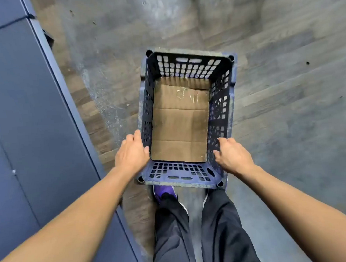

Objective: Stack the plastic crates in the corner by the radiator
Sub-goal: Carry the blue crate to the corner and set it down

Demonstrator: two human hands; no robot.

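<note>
A blue perforated plastic crate (pixel 223 99) is held in front of me above the wooden floor, its open top facing up. A flat sheet of brown cardboard (pixel 179 122) lines its bottom. My left hand (pixel 132 152) grips the crate's left rim near the close corner, thumb inside the wall. My right hand (pixel 233 156) grips the right rim near the close corner, fingers curled over the edge. No radiator and no other crate appear in view.
A long dark blue cabinet or counter (pixel 25 119) runs along the left side, close to the crate. Grey-brown plank floor (pixel 286 83) spreads ahead and to the right. My legs in dark trousers and a purple shoe (pixel 163 192) are below the crate.
</note>
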